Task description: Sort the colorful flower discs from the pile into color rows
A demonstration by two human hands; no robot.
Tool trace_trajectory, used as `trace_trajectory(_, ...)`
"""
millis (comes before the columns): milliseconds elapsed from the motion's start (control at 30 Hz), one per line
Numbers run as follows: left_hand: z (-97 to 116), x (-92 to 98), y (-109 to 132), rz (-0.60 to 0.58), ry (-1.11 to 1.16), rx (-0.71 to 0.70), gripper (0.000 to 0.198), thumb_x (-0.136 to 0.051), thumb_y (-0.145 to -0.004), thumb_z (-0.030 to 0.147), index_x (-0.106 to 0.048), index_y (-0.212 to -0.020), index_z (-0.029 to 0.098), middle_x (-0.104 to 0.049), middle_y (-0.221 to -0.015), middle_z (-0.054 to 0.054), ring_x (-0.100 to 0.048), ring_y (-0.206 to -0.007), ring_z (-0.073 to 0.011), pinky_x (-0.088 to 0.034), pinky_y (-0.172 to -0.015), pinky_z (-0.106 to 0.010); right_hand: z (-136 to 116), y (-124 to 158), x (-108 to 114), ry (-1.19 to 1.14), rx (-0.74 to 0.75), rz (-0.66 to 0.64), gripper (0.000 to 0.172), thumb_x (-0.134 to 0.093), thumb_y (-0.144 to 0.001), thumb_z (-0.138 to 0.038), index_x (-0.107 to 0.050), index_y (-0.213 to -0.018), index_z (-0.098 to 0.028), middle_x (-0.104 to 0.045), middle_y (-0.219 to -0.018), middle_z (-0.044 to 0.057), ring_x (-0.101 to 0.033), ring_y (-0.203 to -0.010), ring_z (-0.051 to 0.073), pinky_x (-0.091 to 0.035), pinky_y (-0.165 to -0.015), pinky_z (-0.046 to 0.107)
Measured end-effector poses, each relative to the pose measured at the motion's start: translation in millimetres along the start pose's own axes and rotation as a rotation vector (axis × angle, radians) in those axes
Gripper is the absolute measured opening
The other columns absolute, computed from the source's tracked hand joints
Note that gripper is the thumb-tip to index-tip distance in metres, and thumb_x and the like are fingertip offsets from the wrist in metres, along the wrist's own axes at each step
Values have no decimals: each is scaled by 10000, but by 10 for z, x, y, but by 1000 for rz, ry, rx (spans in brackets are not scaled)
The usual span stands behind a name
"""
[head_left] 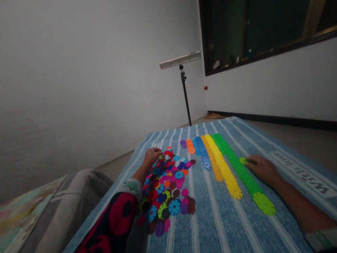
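Note:
My left hand (154, 154) is at the upper left edge of a loose pile of multicoloured notched discs (168, 182), its fingers bent together; what they hold, if anything, is hidden. On the right, my right hand (254, 162) pinches a light green disc (242, 160) beside the long green row (237, 165). Overlapping discs form rows by colour: yellow (223, 167), orange-yellow (212, 160), blue (203, 153), a short light blue one (196, 146), orange (190, 146) and purple (183, 143). A light green disc (264, 203) lies at the green row's near end.
The discs lie on a blue-and-white striped cloth (181, 239) over the table. Behind it stands a lamp on a black stand (186, 98). A grey draped cloth (79, 196) is at the left. A dark window (263, 31) is in the right wall.

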State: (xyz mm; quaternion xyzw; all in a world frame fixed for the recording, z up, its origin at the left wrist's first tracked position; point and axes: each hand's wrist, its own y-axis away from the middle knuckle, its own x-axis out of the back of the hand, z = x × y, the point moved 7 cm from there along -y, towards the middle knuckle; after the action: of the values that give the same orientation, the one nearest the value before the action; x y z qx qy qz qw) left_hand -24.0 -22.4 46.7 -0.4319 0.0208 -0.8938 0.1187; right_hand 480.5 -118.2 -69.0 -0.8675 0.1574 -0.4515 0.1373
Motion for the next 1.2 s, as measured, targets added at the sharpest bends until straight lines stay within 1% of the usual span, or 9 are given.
trace_trajectory(100,172,-234,168,-45,342,37,236,-602,-694,267,-649,-870,118,-715,-794,-78,-674,-723,-159,-536,-628,-234,-12,2,12,-7,-3,9,320,-502,-797,-414,-742,-890,-224,-709,-991,61,-647,-889,226,-479,-766,342)
trace_trajectory(200,406,-542,382,-151,541,51,185,-589,-701,240,-625,-842,128,-718,-854,-98,-686,-776,-159,-548,-661,-246,-24,7,40,-14,-8,38,307,-511,-790,-417,-733,-888,-229,-710,-977,59,-646,-896,226,-481,-761,336)
trace_trajectory(300,632,-834,573,-230,390,-10,151,-564,-749,245,-629,-825,133,-713,-826,-79,-679,-750,-147,-537,-656,-242,-27,14,51,-8,-7,43,315,-514,-795,-426,-732,-904,-226,-707,-976,60,-645,-881,224,-482,-755,338)
trace_trajectory(400,780,-1028,697,-255,254,-50,125,-633,-723,255,-648,-748,133,-686,-722,-44,-651,-693,-152,-504,-621,-236,-12,14,52,-1,-6,40,309,-521,-799,-420,-733,-909,-225,-703,-968,60,-644,-873,222,-482,-752,338)
trace_trajectory(567,1055,-1138,885,-292,-405,-358,191,-637,-760,274,-741,-880,169,-736,-909,-85,-681,-910,-235,-492,-748,-279,26,-2,34,14,-7,37,290,-530,-804,-410,-733,-892,-222,-698,-955,59,-641,-880,220,-478,-746,331)
trace_trajectory(667,1034,-1205,987,-367,-649,-384,294,-666,-733,310,-749,-992,197,-736,-1021,-117,-679,-990,-281,-494,-755,-291,27,-9,23,19,-6,31,289,-529,-806,-407,-734,-886,-220,-697,-952,60,-639,-879,221,-473,-738,330)
trace_trajectory(900,917,-1337,1035,-461,-666,-356,257,-627,-752,262,-759,-965,202,-751,-974,-88,-691,-933,-242,-487,-718,-267,17,-6,32,24,2,28,269,-544,-805,-396,-734,-887,-225,-700,-964,57,-633,-886,217,-467,-740,323)
trace_trajectory(1067,949,-1270,1097,-379,-721,-408,302,-489,-866,262,-740,-990,149,-698,-1060,-177,-665,-1002,-262,-491,-777,-304,18,-9,29,24,7,26,268,-541,-807,-400,-734,-883,-230,-700,-953,50,-635,-882,213,-470,-747,320)
trace_trajectory(1200,963,-1291,1144,-385,-702,-469,307,-511,-867,293,-721,-1035,143,-672,-1096,-187,-650,-1031,-277,-496,-810,-322,12,-8,31,28,3,27,281,-529,-807,-396,-736,-886,-224,-695,-956,57,-635,-877,218,-469,-748,328)
